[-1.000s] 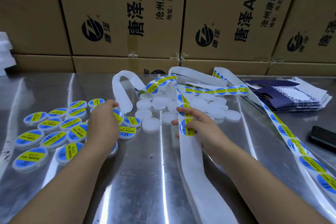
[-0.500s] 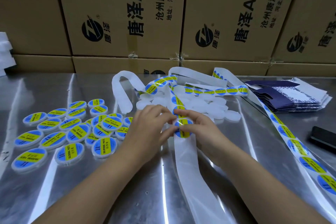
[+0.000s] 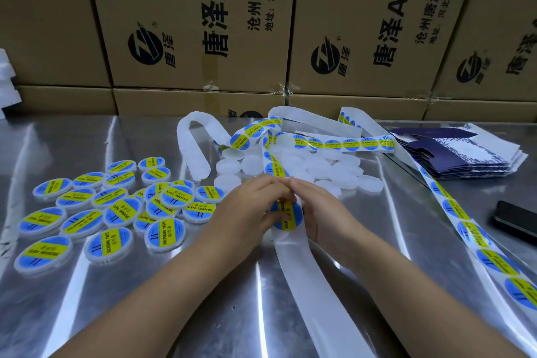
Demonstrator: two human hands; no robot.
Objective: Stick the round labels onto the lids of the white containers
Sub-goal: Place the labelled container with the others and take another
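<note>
Fingertips of the left hand (image 3: 252, 206) and right hand (image 3: 322, 212) pinch one blue-and-yellow label (image 3: 286, 216) on the backing strip (image 3: 299, 261), seemingly peeling it. Next it needs centring on a lid among the bare white containers (image 3: 334, 173) just behind.

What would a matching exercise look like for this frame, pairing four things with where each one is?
Things:
1. labelled containers
2. plain white containers
3. round label
4. black phone

Places:
A. at the right edge of the view, partly cut off
B. held between the left hand and the right hand
C. clustered at the left
D. heaped in the middle, beyond both hands

Pairs: 1-C, 2-D, 3-B, 4-A
</note>
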